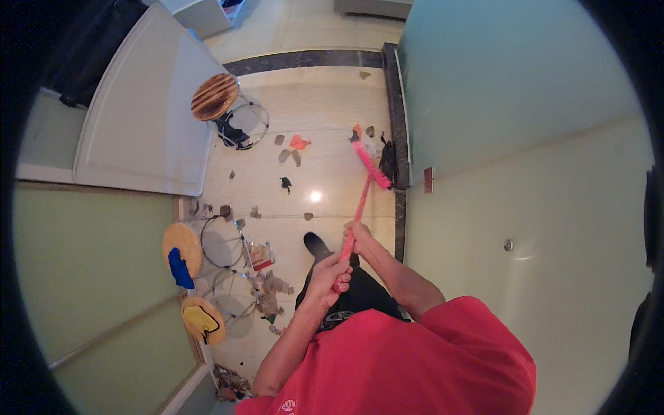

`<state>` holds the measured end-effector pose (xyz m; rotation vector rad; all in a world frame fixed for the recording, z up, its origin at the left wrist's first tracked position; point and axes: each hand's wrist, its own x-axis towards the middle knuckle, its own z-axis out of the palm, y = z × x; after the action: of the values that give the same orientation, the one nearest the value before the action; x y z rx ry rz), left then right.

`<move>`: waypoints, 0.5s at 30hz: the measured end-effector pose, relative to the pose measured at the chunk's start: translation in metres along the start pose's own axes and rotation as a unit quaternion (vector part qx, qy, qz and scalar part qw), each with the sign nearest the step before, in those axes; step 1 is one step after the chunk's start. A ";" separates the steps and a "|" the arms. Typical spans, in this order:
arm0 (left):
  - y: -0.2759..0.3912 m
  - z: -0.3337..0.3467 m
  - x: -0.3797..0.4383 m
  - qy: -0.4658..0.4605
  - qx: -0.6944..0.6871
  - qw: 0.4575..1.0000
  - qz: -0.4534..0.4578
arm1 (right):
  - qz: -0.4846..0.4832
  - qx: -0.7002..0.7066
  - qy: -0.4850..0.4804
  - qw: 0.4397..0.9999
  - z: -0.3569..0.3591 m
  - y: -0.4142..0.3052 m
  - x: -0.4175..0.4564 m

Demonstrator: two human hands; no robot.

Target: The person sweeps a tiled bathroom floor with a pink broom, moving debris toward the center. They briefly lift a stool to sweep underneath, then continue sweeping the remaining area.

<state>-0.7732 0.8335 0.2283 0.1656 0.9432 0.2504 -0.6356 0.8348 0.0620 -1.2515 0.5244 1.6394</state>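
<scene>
Both my hands grip the red handle of a broom (372, 167) with pink bristles. My left hand (331, 277) is closed around the handle's near end, close to my body; my right hand (358, 236) holds it farther along. The bristles touch the tiled floor near the dark stone edging on the right. Beside them lie a black crumpled scrap (387, 158), a clear plastic piece (371, 149) and small grey and orange scraps. An orange-red scrap (299, 142), grey scraps (284, 155) and a black scrap (286, 183) lie to the left of the broom.
On the left stand a striped wooden-top stool (214, 97) and two plain-topped stools, one bearing a blue cloth (179, 268), the other a yellow item (200, 320). Brown scraps (270, 290) and a small box (260, 256) lie by their legs. A pale wall (467, 218) bounds the right.
</scene>
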 end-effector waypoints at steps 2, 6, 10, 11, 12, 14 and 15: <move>0.013 0.005 -0.005 0.037 0.014 0.999 0.010 | 0.038 -0.002 -0.026 0.999 0.008 0.003 0.016; 0.060 0.013 -0.037 0.071 0.068 0.995 0.022 | 0.070 0.005 -0.090 0.993 0.067 0.013 0.004; 0.093 0.021 -0.060 0.077 0.086 0.992 0.047 | 0.026 -0.026 -0.086 0.996 0.117 -0.004 -0.027; 0.102 0.018 -0.060 0.068 0.080 0.993 0.050 | 0.013 -0.051 -0.080 0.995 0.126 -0.009 -0.027; 0.109 0.016 -0.059 0.055 0.072 0.995 0.052 | -0.018 -0.067 -0.073 0.995 0.132 -0.016 -0.025; 0.123 0.019 -0.053 0.045 0.070 0.996 0.038 | -0.021 -0.038 -0.042 0.998 0.135 -0.030 -0.018; 0.127 0.021 -0.046 0.043 0.065 0.997 0.028 | -0.023 -0.024 -0.027 0.999 0.134 -0.037 -0.014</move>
<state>-0.8000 0.9414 0.3081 0.3037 1.0414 0.2496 -0.6684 0.9505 0.1334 -1.2420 0.4223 1.6513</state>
